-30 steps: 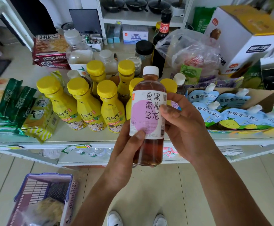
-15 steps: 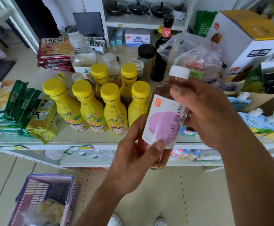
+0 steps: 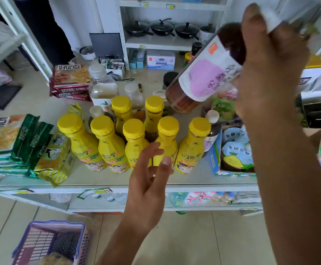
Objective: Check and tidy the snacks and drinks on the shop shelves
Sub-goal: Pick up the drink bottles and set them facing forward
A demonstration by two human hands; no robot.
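Note:
My right hand (image 3: 270, 69) grips a brown tea bottle (image 3: 203, 77) with a white and purple label, held tilted high above the shelf, its cap end hidden behind my fingers. My left hand (image 3: 148, 180) hangs open with fingers apart, just in front of several yellow-capped bottles (image 3: 115, 146) standing in a cluster on the white shelf (image 3: 156, 180). A second tea bottle (image 3: 211, 131) with a white cap stands to the right of the yellow ones.
Green and yellow snack packs (image 3: 22, 144) lie at the shelf's left. A carton of blue drink pouches (image 3: 234, 150) sits at the right. Red biscuit packs (image 3: 70, 81), jars and clear bottles stand behind. A purple basket (image 3: 49, 243) rests on the floor at lower left.
My left hand has let go of the tea bottle and dropped towards the yellow bottles. My right hand has lifted the bottle up and to the right, tilting it further.

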